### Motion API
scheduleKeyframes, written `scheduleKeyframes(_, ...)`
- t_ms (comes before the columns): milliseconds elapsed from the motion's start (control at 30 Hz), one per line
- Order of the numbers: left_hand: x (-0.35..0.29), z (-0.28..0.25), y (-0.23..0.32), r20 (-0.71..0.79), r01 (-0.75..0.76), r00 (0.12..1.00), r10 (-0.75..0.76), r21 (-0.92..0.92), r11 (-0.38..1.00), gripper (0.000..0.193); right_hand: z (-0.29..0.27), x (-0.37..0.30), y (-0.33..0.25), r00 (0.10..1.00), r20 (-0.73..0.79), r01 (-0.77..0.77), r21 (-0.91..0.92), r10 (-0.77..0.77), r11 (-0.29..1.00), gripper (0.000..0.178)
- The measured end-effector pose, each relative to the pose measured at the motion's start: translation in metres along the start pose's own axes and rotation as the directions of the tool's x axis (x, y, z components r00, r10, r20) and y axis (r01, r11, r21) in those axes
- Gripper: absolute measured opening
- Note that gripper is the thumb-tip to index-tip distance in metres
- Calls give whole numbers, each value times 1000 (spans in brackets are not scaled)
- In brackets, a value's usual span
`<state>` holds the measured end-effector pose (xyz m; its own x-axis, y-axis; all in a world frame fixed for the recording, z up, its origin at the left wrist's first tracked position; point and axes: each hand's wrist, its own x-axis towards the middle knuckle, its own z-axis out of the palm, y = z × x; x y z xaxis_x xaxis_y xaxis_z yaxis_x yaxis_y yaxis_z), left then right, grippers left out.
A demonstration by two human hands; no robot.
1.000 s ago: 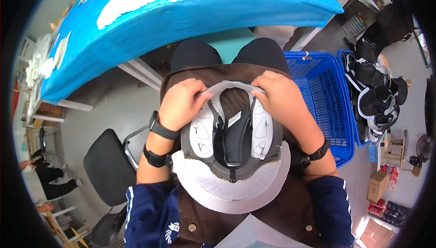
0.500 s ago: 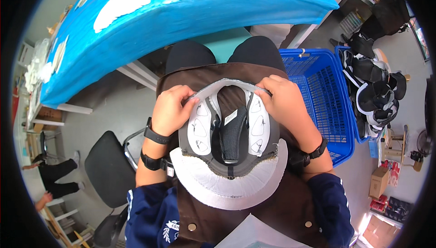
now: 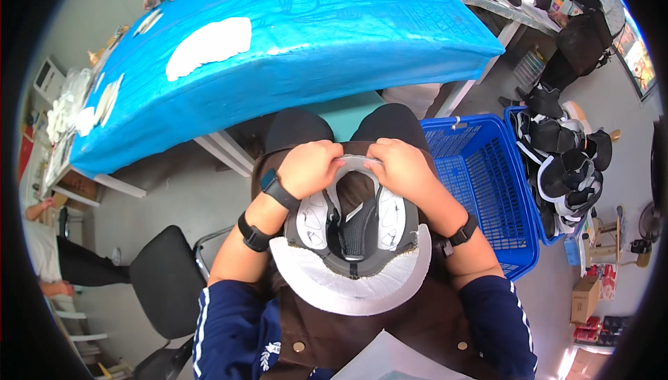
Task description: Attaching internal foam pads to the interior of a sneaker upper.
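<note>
In my lap, against a brown apron (image 3: 320, 338), lies a helmet liner (image 3: 351, 262) with its hollow inside facing up. White padded panels line both sides, a black mesh strip runs down the middle, and a broad white curved flap spreads along the near edge. My left hand (image 3: 312, 167) pinches the far grey rim left of its centre, with the thumb on the inner side. Close beside it, my right hand (image 3: 405, 165) grips the same rim just right of centre. Fingers of both hands are curled over the edge and partly hidden.
A blue-covered table (image 3: 299, 74) with white sheets (image 3: 212, 47) stands ahead. At my right is a blue plastic basket (image 3: 480, 178), with a second one beyond it heaped with black-and-white liners (image 3: 567, 161). A black chair (image 3: 163, 282) stands left. Other people are around the room.
Both hands have slid inward along the far rim and now sit close together at its centre. My view has tilted up, showing more of the table and a person behind it.
</note>
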<state>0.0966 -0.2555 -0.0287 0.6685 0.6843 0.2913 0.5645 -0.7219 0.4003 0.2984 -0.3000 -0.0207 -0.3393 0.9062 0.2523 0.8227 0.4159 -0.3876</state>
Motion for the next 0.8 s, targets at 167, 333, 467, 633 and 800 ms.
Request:
scheduleKeyframes(167, -8, -4, -29, 315, 246, 943, -106, -446, 861, 45, 1, -9, 29, 996, -85, -12, 165, 27, 986, 60)
scheduleKeyframes(333, -9, -8, -50, 476, 446, 879, -28, -799, 402, 60, -10, 0, 36, 890, 430, -424, 653, 154, 628, 77)
scheduleKeyframes(467, -10, -18, -48, 487, 465, 871, 68, -861, 208, 59, -19, -4, 36, 869, 463, -494, 823, 174, 279, 67)
scheduleKeyframes(633, -5, -26, -21, 428, 341, 904, -16, -695, 634, 46, -19, -7, 36, 898, 427, -426, 790, 103, 441, 50)
scheduleKeyframes(800, -6, -34, 2, 52, -175, 982, 180, -87, 981, 35, -29, -2, 11, 991, 126, -15, 466, -49, 885, 32)
